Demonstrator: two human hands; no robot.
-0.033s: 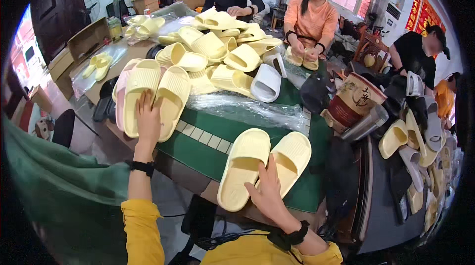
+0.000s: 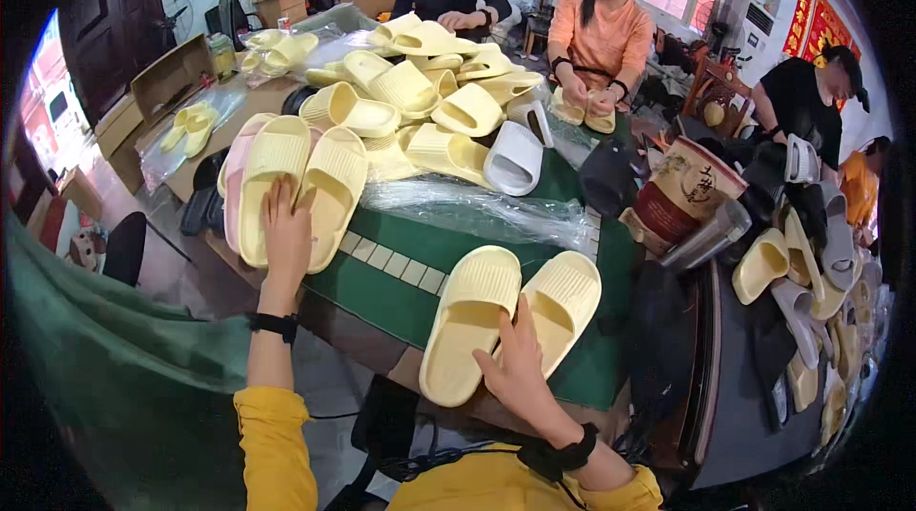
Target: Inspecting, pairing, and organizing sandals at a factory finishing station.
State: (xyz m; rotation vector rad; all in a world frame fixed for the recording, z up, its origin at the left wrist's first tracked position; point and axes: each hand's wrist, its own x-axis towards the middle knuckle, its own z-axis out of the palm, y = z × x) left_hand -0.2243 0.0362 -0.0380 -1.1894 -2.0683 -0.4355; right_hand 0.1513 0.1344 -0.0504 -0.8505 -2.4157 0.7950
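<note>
My left hand (image 2: 288,234) rests with stretched fingers on a pair of pale yellow slippers, the left slipper (image 2: 274,153) and the right slipper (image 2: 336,172). A pink slipper (image 2: 231,182) shows partly beneath them. At the table's near edge, my right hand (image 2: 520,363) touches another yellow pair, lying side by side with toes pointing away. Its thumb lies spread on the left slipper's footbed (image 2: 448,358). The other fingers extend along the gap, against the right slipper (image 2: 571,296). Under the right hand, some contact is hidden.
A heap of yellow slippers (image 2: 410,82) and a white slipper (image 2: 513,160) sit beyond clear plastic bags (image 2: 477,210) on the green table (image 2: 382,296). A red-and-cream bag (image 2: 682,191) stands right, near more slippers (image 2: 763,268). Co-workers (image 2: 601,34) are across the table and at right.
</note>
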